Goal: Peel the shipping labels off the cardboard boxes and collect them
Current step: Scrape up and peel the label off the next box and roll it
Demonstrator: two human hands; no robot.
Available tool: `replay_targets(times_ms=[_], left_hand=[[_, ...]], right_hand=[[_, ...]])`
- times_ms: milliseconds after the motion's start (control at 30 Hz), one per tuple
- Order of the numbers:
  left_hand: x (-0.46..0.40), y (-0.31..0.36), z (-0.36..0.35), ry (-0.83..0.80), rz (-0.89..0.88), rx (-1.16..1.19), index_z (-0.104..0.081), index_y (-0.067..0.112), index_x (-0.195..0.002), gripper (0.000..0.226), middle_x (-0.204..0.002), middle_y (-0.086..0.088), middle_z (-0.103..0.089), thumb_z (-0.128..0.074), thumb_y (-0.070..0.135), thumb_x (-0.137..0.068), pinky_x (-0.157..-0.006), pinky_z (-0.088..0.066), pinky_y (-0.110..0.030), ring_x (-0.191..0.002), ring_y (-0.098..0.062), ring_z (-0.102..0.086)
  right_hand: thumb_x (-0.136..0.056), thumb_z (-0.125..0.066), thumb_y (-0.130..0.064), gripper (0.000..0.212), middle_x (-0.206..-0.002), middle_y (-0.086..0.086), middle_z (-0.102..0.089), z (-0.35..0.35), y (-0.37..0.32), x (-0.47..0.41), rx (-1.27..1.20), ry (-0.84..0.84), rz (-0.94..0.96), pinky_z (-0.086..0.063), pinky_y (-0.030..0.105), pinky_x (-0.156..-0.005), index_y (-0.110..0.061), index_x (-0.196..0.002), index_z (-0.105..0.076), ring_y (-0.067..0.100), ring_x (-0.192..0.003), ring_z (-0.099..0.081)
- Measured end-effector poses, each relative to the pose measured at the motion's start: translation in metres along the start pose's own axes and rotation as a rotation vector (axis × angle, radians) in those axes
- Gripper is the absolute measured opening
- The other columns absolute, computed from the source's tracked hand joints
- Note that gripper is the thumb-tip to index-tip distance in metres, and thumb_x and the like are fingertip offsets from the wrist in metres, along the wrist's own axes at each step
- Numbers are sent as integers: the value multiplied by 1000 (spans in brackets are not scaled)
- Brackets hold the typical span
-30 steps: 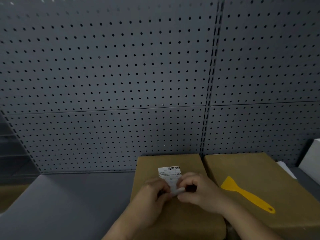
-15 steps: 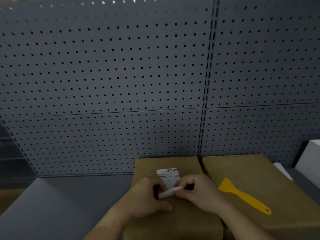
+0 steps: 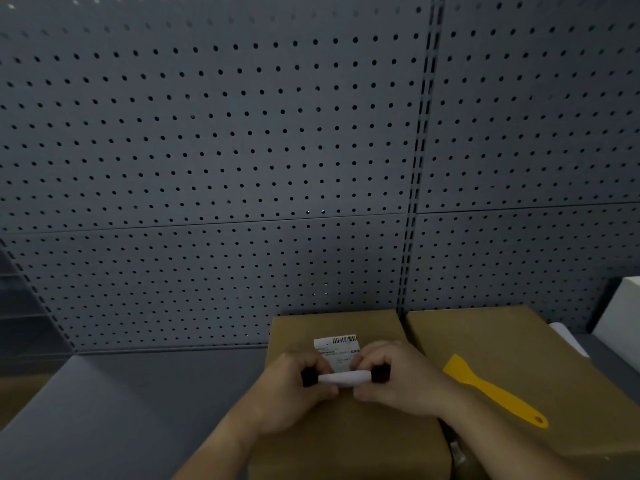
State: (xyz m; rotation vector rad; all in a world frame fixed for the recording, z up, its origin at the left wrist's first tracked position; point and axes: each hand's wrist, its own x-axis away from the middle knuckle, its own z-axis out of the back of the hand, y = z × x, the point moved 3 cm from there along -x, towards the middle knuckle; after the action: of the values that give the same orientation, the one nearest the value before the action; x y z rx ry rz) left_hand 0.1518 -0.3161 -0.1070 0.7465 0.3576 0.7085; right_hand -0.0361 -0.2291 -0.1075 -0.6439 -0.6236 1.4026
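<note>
A white shipping label [image 3: 337, 348] with a barcode is stuck on top of the left cardboard box [image 3: 346, 434]. Its near edge is lifted and curled into a roll. My left hand [image 3: 294, 389] pinches the roll's left end and my right hand [image 3: 398, 379] pinches its right end. The far part of the label still lies flat on the box. A second cardboard box [image 3: 512, 344] stands right beside it, with no label showing on its top.
A yellow plastic scraper [image 3: 491, 389] lies on the right box. A grey pegboard wall [image 3: 242, 168] rises just behind the boxes. The grey shelf surface [image 3: 121, 403] extends to the left. White objects [image 3: 620, 313] stand at the far right.
The label's near edge has peeled up further and curled into a longer roll. My left hand shifted from pressing the box to pinching the roll's left end.
</note>
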Motion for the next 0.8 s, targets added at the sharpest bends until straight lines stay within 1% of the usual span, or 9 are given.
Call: replay_targets(times_ms=[100, 200, 300, 400, 467, 533, 600, 700, 800], left_hand=[[-1, -2, -1, 11, -14, -2, -72, 29, -84, 9, -94, 12, -68, -75, 38, -82, -80, -50, -22, -90, 1, -59], [-1, -2, 1, 20, -35, 7, -78, 29, -87, 13, -103, 22, -69, -77, 40, -80, -93, -48, -22, -104, 5, -59], [-5, -5, 2, 0, -10, 16, -79, 23, -87, 19, -110, 30, -65, -86, 32, -71, -90, -40, -9, -109, 18, -53], [-8, -5, 1, -6, -16, 49, -78, 16, -82, 11, -103, 32, -68, -84, 23, -75, -84, -41, -5, -104, 17, -56], [-8, -6, 0, 20, -14, 76, -78, 18, -81, 7, -105, 30, -68, -81, 25, -79, -90, -44, -12, -104, 12, -59], [-5, -5, 0, 31, -9, 82, -78, 21, -84, 7, -105, 22, -71, -79, 26, -81, -93, -48, -18, -103, 7, -62], [-5, -4, 0, 39, -32, 80, -78, 22, -86, 3, -103, 17, -73, -77, 23, -83, -90, -47, -14, -101, 5, -63], [-3, 0, 2, 58, -46, 90, -78, 26, -87, 7, -102, 21, -73, -76, 20, -85, -82, -45, -3, -98, 8, -64], [-2, -1, 1, 40, -40, 94, -78, 26, -89, 6, -106, 19, -72, -77, 22, -84, -92, -50, -16, -101, 6, -64]], right_hand=[[-78, -83, -37, 6, -110, -27, -66, -1, 3, -6, 34, 39, -12, -47, 28, -104, -35, -79, -77, -7, -112, -55], [-81, -81, -34, 5, -105, -30, -67, -2, 5, -3, 2, 72, -6, -45, 17, -96, -30, -80, -79, -15, -107, -55], [-82, -80, -35, 9, -102, -33, -67, -1, 7, 1, -24, 101, -12, -43, 12, -88, -27, -80, -79, -19, -103, -55], [-80, -81, -35, 15, -99, -38, -66, -1, 9, 0, -69, 105, -25, -43, 19, -95, -20, -79, -79, -19, -103, -56], [-81, -80, -39, 16, -105, -39, -65, 0, 10, 0, -63, 93, -11, -44, 26, -103, -24, -76, -78, -16, -108, -57], [-81, -79, -41, 13, -113, -37, -62, 2, 9, 0, -68, 65, 17, -44, 27, -107, -32, -72, -75, -14, -116, -55], [-78, -83, -39, 12, -122, -35, -57, 4, 7, -2, -45, 27, 16, -38, 23, -110, -31, -73, -75, -14, -124, -48], [-82, -81, -34, 18, -133, -30, -57, -1, 10, -7, 4, 4, 13, -33, 21, -114, -19, -91, -81, -21, -124, -40], [-88, -76, -30, 16, -138, -22, -59, -5, 11, -6, -3, 44, 12, -37, 10, -107, -19, -99, -81, -27, -122, -39]])
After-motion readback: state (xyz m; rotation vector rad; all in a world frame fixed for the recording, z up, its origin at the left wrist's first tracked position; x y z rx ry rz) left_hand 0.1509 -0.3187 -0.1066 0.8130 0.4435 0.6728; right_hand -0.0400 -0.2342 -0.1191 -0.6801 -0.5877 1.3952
